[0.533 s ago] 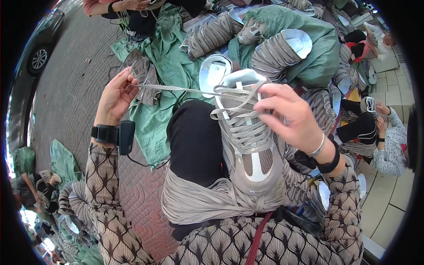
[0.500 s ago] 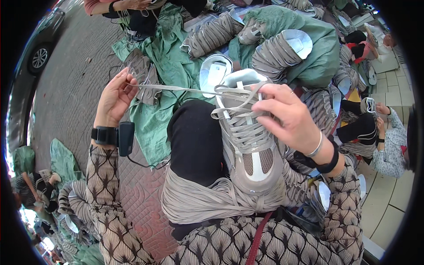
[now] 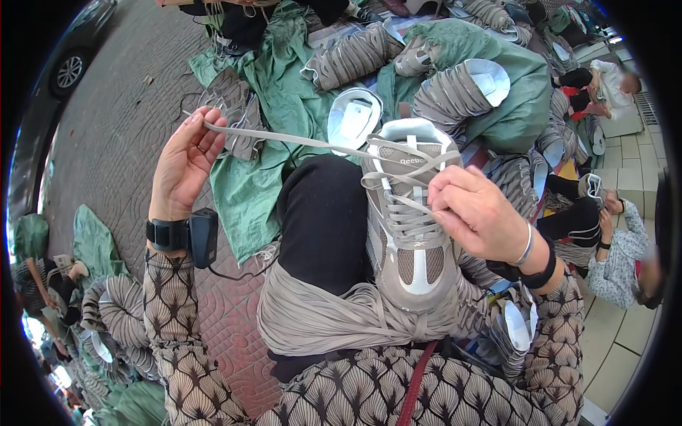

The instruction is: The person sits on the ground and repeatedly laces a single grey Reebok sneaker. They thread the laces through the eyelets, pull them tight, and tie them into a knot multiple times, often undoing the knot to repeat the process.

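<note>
My left hand (image 3: 193, 145) pinches the lace (image 3: 284, 137); my bunched right hand (image 3: 477, 213) partly hides the shoe (image 3: 414, 273) (uppers (image 3: 238, 113) cover the sheet's (image 3: 245, 206) left edge).

The grey-and-white shoe (image 3: 410, 231) rested face up, its toe over the lace bundle (image 3: 320, 319) near the bundle's right edge; one flat grey lace (image 3: 284, 137) stretched leftward.

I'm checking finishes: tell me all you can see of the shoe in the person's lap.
The shoe is greyish, with mesh panels, white toe trim and a pale lining. Its toe faces the wearer, resting on a bundle of laces, beside a knee in black. Flat grey lacing crosses its front; one length runs taut to the left hand, the right hand pinching another.
</note>
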The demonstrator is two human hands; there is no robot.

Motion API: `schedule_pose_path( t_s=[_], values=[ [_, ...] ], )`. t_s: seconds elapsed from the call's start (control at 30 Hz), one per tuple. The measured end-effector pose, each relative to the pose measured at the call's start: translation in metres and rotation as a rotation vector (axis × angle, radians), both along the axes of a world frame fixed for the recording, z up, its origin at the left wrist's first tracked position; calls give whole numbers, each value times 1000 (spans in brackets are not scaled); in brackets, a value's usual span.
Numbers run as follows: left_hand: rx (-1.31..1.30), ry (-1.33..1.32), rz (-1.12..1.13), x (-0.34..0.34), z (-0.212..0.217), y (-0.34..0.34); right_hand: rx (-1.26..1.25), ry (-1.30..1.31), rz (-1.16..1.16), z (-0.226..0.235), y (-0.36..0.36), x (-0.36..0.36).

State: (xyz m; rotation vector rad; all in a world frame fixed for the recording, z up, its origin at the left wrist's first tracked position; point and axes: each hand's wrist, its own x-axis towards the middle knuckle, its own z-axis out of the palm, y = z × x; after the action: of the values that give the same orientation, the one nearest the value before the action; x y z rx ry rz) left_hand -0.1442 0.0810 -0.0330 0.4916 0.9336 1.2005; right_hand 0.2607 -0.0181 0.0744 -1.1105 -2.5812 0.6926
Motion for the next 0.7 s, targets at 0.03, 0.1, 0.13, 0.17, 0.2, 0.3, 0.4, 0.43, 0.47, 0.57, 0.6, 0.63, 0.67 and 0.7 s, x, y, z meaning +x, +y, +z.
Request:
schedule_pose_path(
  t_s=[0.03,0.1,0.13,0.17,0.2,0.3,0.4,0.43,0.47,0.57,0.6,0.63,0.67,0.7],
  values=[
    [7,-2,-34,2,0,-1,-31,22,-62,-1,0,0],
    [-4,2,-62,7,0,-3,-27,157,-178,-8,0,-3],
    [19,-14,-78,9,1,-3,20,157,-210,-13,1,-4],
    [30,-27,-81,11,2,-4,67,154,-236,-18,2,-6],
    [41,-39,-83,13,4,-4,106,139,-257,-22,3,-8],
    [118,-90,-75,18,9,-3,89,76,-301,-28,5,-14],
    [104,-72,-47,19,11,-2,100,-71,-309,-26,5,-22],
    [105,-73,-60,18,10,-2,41,-45,-315,-23,5,-24],
    [100,-67,-56,17,9,-3,-10,-5,-313,-20,4,-25],
    [83,-82,-41,14,3,-8,96,-3,-171,-8,0,-21],
    [84,-106,-43,13,0,-9,178,-23,-103,-5,-1,-17],
    [78,-105,-40,12,-3,-11,71,17,-106,-4,-3,-14],
    [75,-114,-46,12,-6,-13,-37,57,-112,-3,-5,-12],
    [78,-123,-42,12,-8,-14,-115,142,-106,-4,-7,-9]
  ],
)
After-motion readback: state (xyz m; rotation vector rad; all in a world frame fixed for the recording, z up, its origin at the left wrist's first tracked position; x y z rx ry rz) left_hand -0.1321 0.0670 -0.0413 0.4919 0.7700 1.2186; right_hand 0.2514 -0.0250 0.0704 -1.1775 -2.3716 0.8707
